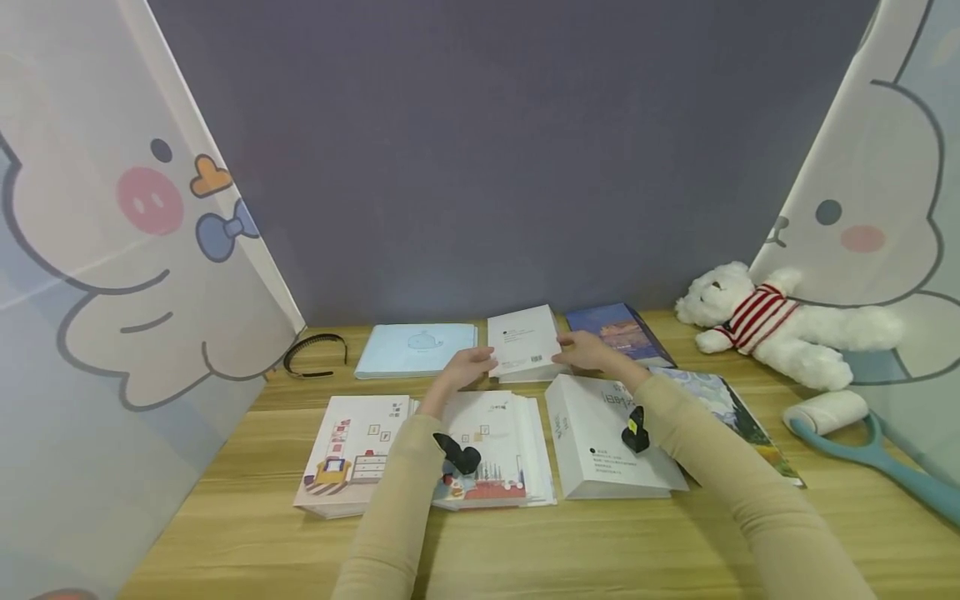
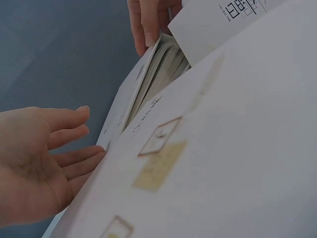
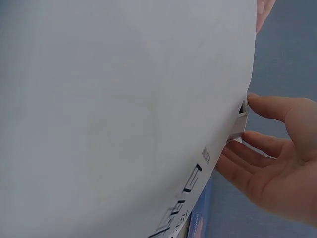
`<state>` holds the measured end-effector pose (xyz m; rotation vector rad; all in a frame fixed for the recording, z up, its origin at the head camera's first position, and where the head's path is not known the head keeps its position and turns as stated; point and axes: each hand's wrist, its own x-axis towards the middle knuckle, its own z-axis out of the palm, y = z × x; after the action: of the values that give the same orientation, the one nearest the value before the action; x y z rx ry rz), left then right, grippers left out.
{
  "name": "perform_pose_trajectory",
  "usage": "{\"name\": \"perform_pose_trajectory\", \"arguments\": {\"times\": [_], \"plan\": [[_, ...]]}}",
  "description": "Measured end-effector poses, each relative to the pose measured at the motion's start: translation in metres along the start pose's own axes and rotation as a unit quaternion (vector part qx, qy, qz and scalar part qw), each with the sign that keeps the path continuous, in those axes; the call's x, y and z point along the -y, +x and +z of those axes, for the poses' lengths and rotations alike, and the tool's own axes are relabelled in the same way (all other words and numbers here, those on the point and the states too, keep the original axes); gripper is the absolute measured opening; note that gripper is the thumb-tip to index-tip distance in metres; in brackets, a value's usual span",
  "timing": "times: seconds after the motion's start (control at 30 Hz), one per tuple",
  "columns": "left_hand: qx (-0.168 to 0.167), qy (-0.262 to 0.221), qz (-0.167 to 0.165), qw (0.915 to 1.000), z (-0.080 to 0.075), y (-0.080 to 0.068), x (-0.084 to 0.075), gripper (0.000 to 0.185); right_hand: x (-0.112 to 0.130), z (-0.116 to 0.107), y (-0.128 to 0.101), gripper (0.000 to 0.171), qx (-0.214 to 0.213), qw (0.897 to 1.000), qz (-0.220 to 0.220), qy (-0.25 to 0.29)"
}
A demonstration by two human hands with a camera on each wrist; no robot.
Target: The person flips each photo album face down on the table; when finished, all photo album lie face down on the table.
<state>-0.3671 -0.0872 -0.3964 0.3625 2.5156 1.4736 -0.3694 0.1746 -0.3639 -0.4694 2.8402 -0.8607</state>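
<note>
At the back of the wooden desk (image 1: 225, 533), you are holding a white book (image 1: 522, 343) between both hands. Your left hand (image 1: 468, 367) is touching its left edge with straight, relaxed fingers, and your right hand (image 1: 588, 350) is resting against its right side, fingers also nearly straight. The book is lying between the light blue book (image 1: 415, 349) and the dark blue book (image 1: 618, 332). I judge the work is only partly done: the illustrated books (image 1: 420, 450) and the large white book (image 1: 600, 450) are lying untouched nearer to you.
</note>
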Motion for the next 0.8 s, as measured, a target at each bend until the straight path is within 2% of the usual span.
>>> {"name": "perform_pose_trajectory", "arguments": {"times": [0.13, 0.27, 0.4, 0.5, 0.67, 0.8], "plan": [[0.006, 0.003, 0.005, 1.0, -0.005, -0.003, 0.003, 0.047, 0.002, -0.005, -0.002, 0.049, 0.002, 1.0, -0.016, -0.011], [0.005, 0.015, 0.012, 0.9998, -0.017, -0.012, 0.006, 0.05, 0.005, -0.009, -0.004, 0.044, -0.006, 1.0, -0.023, -0.012], [0.0, 0.003, 0.038, 0.9993, -0.034, -0.023, 0.006, 0.05, 0.013, -0.009, -0.004, 0.04, -0.041, 0.998, -0.037, 0.001], [-0.004, -0.01, 0.059, 0.9982, -0.048, -0.03, 0.005, 0.049, 0.024, -0.008, -0.003, 0.038, -0.073, 0.995, -0.068, 0.02], [-0.023, -0.012, 0.076, 0.9968, -0.067, -0.041, 0.008, 0.051, 0.044, -0.002, 0.006, 0.033, -0.105, 0.987, -0.118, 0.043], [-0.056, -0.009, 0.083, 0.995, -0.078, -0.049, 0.012, 0.05, 0.057, 0.007, 0.016, 0.032, -0.116, 0.983, -0.137, 0.041]]}}
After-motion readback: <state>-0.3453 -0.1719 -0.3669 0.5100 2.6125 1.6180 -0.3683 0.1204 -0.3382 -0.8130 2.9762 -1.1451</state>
